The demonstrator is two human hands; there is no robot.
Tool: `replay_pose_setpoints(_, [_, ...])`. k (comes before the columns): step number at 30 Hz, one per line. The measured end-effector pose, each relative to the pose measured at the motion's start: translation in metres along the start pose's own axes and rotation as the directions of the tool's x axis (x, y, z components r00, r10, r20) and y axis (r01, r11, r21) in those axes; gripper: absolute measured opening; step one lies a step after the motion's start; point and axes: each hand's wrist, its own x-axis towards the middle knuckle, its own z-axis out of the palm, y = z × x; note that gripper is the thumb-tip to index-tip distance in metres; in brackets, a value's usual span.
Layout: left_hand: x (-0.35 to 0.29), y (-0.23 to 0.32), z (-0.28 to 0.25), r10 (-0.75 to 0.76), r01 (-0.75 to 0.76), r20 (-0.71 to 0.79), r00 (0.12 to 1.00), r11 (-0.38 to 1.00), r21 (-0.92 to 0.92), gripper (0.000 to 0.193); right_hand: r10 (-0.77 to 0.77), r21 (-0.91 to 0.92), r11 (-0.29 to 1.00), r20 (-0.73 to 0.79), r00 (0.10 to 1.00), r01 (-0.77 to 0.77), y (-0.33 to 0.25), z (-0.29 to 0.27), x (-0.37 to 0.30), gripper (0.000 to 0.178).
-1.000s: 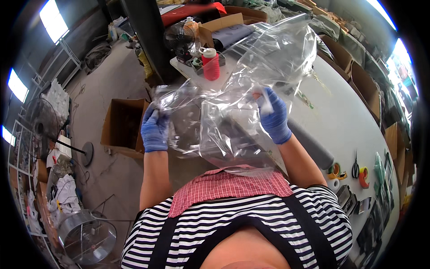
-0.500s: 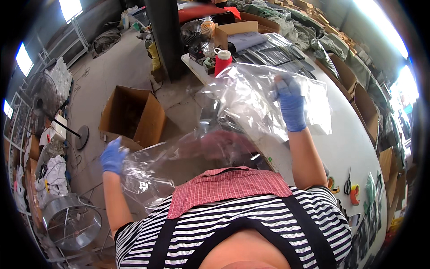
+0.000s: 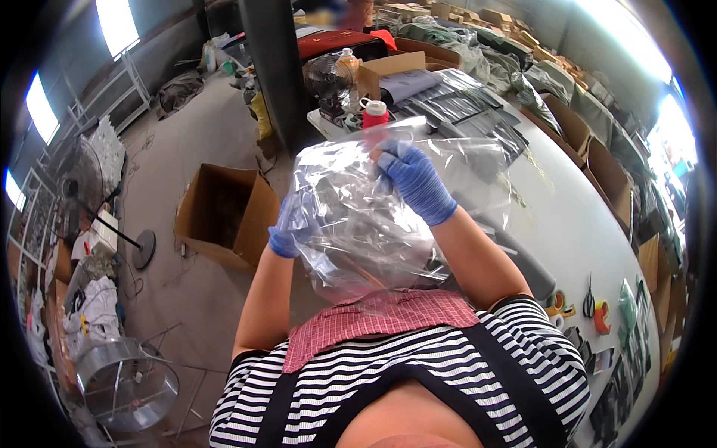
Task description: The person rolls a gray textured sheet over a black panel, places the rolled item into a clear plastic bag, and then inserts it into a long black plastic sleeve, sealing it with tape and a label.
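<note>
A large crumpled sheet of clear plastic film (image 3: 351,231) hangs in front of my chest, bright with reflections. My right hand (image 3: 414,179), in a blue glove, has its fingers curled closed on the upper part of the film. Lower and to the left, my left hand (image 3: 284,230), gloved the same way, grips the film's left edge. Its fingers show only partly through the plastic. More clear film (image 3: 478,160) spreads to the right of my right hand over the white table (image 3: 575,216). Just beyond the film stands a red bottle with a white lid (image 3: 375,113).
An open cardboard box (image 3: 224,213) stands on the floor at left, near a pedestal fan (image 3: 146,246). Scissors (image 3: 589,302) and tape rolls (image 3: 602,317) lie at the table's right. Flat dark plastic-wrapped pieces (image 3: 478,112) lie at the far end, beside a small fan (image 3: 328,78).
My left hand has come up and right, bringing the film's other end toward my right hand. My right hand has moved left. The stretched film is now bunched together before my chest.
</note>
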Motion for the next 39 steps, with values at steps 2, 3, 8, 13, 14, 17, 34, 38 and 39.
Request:
replay_pose_setpoints(2, [0.006,0.017,-0.006,-0.140,0.133,0.021,0.990,0.870,-0.474,0.062,0.069,-0.018,0.998,0.069,0.995,-0.068,0.004,0.004,-0.002,0.029])
replay_pose_setpoints(3, [0.009,0.033,0.011,-0.200,0.162,0.020,0.979,0.727,-0.667,0.063,0.067,-0.018,0.998,0.061,0.996,-0.066,0.003,0.002,-0.005,0.029])
replay_pose_setpoints(8, [0.003,0.034,0.011,-0.142,0.104,-0.195,0.970,0.976,-0.194,0.059,0.224,0.087,0.966,0.202,0.954,-0.245,0.002,-0.006,-0.016,0.023])
replay_pose_setpoints(13, [-0.011,0.030,0.005,0.029,-0.100,0.144,0.989,0.852,0.514,0.032,0.181,0.062,0.979,0.189,0.965,-0.196,-0.001,-0.015,-0.025,0.029])
replay_pose_setpoints(14, [-0.009,0.026,0.000,0.109,-0.194,0.163,0.980,0.668,0.718,0.020,0.191,0.105,0.972,0.180,0.965,-0.211,-0.003,-0.015,-0.028,0.053])
replay_pose_setpoints(17, [-0.009,0.011,-0.017,-0.029,0.101,-0.184,0.982,0.913,0.396,0.029,0.097,0.414,0.876,0.352,0.931,-0.248,-0.004,-0.027,-0.040,0.080])
replay_pose_setpoints(34, [-0.008,0.017,-0.007,-0.111,0.161,-0.340,0.934,0.979,0.122,0.031,0.045,0.098,0.993,0.216,0.975,-0.067,0.041,-0.063,-0.053,0.036])
replay_pose_setpoints(38, [-0.010,0.024,0.015,-0.142,0.147,-0.141,0.980,0.989,0.025,0.040,0.128,0.151,0.980,0.040,0.991,-0.132,0.013,-0.060,-0.037,0.026])
replay_pose_setpoints(39, [-0.011,0.017,0.013,-0.138,0.154,-0.167,0.976,0.984,0.087,0.034,0.129,0.151,0.979,0.054,0.990,-0.135,0.012,-0.056,-0.035,0.026])
